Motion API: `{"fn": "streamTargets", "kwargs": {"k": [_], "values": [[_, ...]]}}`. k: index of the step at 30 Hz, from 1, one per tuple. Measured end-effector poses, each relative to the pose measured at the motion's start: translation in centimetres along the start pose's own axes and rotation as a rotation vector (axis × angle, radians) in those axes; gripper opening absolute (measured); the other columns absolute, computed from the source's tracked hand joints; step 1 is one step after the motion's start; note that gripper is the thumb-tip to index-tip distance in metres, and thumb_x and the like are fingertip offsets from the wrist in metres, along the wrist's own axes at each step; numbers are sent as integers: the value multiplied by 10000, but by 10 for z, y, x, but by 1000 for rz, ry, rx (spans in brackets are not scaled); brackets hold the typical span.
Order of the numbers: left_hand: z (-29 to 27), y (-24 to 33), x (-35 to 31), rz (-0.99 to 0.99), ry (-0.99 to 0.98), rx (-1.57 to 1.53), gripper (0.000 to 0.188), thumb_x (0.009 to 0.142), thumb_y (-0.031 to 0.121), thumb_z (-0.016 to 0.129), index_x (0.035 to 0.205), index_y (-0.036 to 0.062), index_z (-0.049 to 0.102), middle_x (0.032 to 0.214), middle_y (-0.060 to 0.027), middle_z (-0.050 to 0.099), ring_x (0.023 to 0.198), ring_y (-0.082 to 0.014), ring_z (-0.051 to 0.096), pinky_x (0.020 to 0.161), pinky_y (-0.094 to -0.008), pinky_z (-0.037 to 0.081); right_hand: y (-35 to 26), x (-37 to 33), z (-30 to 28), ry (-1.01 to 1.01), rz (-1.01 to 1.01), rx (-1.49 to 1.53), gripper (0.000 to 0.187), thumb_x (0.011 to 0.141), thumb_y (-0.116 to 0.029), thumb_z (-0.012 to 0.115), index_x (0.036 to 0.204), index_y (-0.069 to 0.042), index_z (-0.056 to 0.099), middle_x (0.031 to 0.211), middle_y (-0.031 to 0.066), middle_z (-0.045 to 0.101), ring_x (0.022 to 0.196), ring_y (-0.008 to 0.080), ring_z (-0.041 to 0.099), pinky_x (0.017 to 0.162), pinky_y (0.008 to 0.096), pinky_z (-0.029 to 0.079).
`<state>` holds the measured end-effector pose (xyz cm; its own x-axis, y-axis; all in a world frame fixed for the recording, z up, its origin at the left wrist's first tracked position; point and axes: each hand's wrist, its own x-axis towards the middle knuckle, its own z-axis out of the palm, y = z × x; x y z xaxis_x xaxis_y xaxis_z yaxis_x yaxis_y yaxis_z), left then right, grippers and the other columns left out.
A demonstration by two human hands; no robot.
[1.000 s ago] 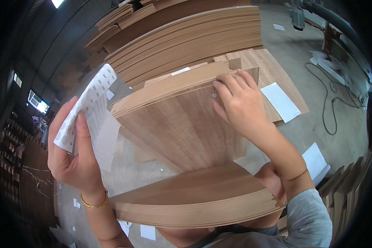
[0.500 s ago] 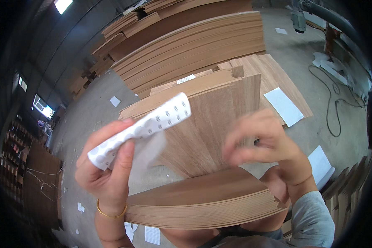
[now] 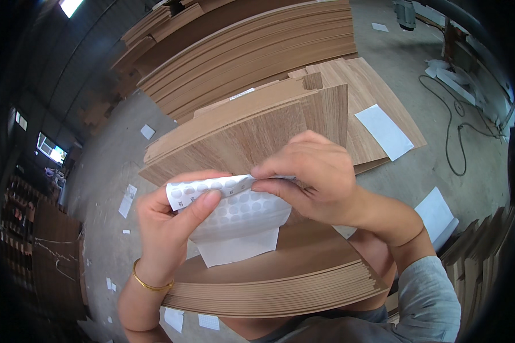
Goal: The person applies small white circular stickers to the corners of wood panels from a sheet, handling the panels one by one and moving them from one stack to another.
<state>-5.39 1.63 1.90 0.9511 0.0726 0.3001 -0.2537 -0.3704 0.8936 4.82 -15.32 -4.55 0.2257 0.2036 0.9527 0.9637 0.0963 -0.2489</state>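
Observation:
A white sticker sheet (image 3: 240, 207) with rows of round grey stickers is folded over along its top edge. My left hand (image 3: 174, 211) grips its left end, thumb on the near side and fingers behind. At the fold's right part, my right hand (image 3: 315, 180) pinches the sheet between thumb and forefinger; whether a loose sticker is in the pinch cannot be seen. The sheet's plain lower part hangs over a stack of brown wood panels (image 3: 269, 294) that rests across my lap. Beyond my hands stand upright wood-grain panels (image 3: 223, 134).
A long stack of boards (image 3: 252, 51) lies at the back. White paper (image 3: 383, 131) rests on a flat wood-grain panel to the right. A dark cable (image 3: 455, 128) snakes over the floor at far right, and more upright boards (image 3: 475, 257) stand at lower right. Paper scraps (image 3: 127, 200) litter the floor.
My right hand has moved left and now pinches the sticker sheet. My left hand has lowered and shifted right, bringing the sheet from a tilt to nearly level, with its lower part hanging down.

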Motion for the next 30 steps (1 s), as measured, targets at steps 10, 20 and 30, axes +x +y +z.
{"fn": "streamTargets", "kwargs": {"k": [10, 20, 30], "values": [[-2, -8, 3, -38, 73, -64, 185, 780, 37, 629, 951, -34, 618, 896, -87, 640, 805, -120, 593, 722, -233, 465, 8, -4, 5, -37, 101, 83, 112, 729, -48, 638, 804, -57, 555, 796, 42, 636, 644, 146, 593, 638, 262, 438], [-32, 14, 1, 810, 522, 858, 157, 753, -49, 616, 909, -59, 617, 931, -137, 637, 833, -194, 610, 741, -269, 478, 75, -24, -4, -165, 402, -592, 122, 769, -127, 628, 747, -94, 512, 555, 42, 595, 482, 193, 586, 427, 306, 427], [-47, 19, -2, 860, 647, 977, 169, 810, -1, 569, 970, -27, 617, 986, -122, 627, 869, -149, 605, 765, -249, 511, 70, -10, -10, -87, -108, -844, 255, 614, -80, 667, 852, -82, 575, 890, 57, 517, 844, 242, 519, 683, 336, 432]]}}
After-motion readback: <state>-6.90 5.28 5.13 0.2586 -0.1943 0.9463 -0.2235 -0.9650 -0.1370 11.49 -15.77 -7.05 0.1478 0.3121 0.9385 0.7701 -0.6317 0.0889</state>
